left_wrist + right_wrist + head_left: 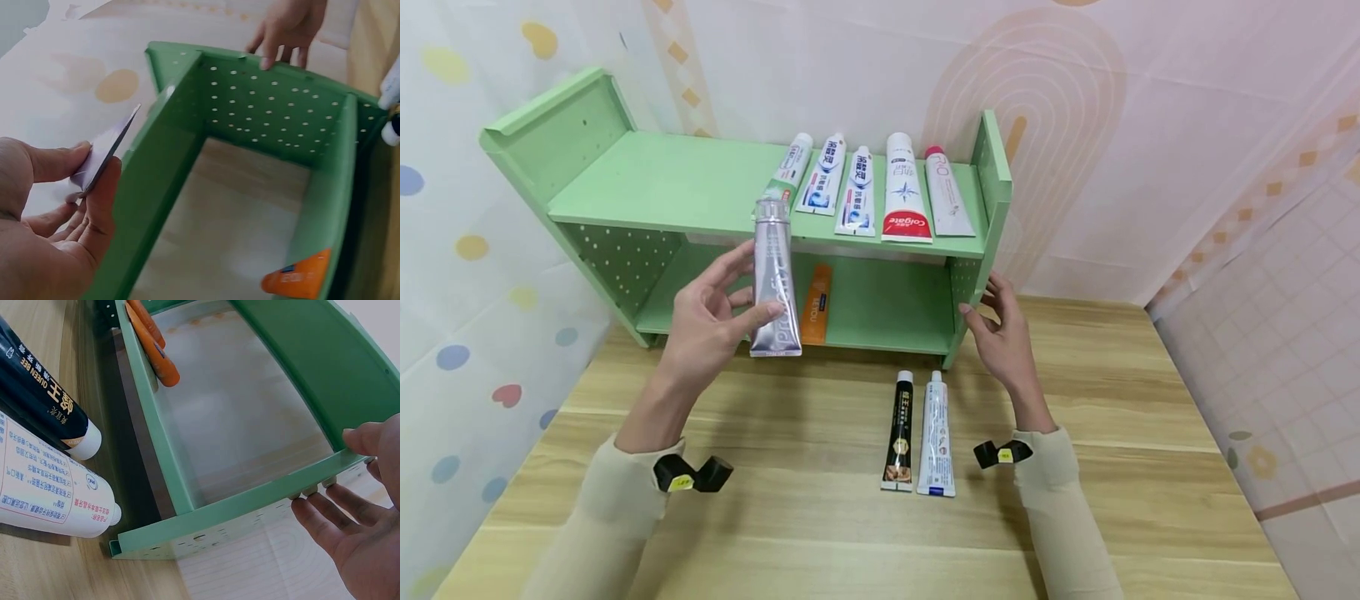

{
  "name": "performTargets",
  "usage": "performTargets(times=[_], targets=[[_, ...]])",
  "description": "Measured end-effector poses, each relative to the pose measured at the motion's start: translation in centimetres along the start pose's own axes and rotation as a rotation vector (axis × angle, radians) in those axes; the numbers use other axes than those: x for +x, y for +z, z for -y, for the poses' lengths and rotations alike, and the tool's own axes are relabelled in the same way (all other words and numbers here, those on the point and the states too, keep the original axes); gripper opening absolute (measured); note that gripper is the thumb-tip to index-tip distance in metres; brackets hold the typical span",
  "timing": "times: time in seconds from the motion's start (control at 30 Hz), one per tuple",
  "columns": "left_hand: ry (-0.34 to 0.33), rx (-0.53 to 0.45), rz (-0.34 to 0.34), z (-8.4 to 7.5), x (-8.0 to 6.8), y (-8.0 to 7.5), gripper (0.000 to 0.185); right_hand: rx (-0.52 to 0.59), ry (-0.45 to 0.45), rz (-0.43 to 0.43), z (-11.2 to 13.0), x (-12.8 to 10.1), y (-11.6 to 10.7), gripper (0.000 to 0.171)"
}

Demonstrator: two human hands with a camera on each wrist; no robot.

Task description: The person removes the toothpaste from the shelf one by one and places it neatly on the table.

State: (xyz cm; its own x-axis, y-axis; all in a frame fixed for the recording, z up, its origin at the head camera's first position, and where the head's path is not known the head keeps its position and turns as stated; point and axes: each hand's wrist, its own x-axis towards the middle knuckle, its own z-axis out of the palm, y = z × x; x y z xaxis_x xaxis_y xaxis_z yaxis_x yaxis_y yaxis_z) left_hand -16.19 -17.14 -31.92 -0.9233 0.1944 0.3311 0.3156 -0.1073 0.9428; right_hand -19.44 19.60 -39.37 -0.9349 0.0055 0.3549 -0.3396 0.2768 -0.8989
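On the table (820, 517), nearest the person, a black tube (900, 431) and a white tube (936, 435) lay side by side. Beyond them, the left hand (703, 321) pinched a silver tube (772, 279) upright before the shelf (625, 179), hiding part of the orange tube (816, 304) behind. The right hand (1003, 333), fingers relaxed, touched the shelf's side; five tubes (865, 187) lay on top.

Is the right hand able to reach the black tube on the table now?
Probably yes: the right hand holds only the shelf's side panel, and the black tube lies uncovered nearby on the table.
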Motion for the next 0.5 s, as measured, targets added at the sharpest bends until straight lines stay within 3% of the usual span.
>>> performTargets(times=[0.23, 0.5], targets=[[0.006, 0.012, 0.043, 1.7, -1.6, 0.4, 0.075, 0.019, -0.038, -0.008, -0.4, -0.2, 0.0, 0.059], [-0.074, 0.023, 0.063, 3.4, -2.9, 1.1, 0.077, 0.013, -0.042, -0.013, -0.6, 0.0, 0.0, 0.058]])
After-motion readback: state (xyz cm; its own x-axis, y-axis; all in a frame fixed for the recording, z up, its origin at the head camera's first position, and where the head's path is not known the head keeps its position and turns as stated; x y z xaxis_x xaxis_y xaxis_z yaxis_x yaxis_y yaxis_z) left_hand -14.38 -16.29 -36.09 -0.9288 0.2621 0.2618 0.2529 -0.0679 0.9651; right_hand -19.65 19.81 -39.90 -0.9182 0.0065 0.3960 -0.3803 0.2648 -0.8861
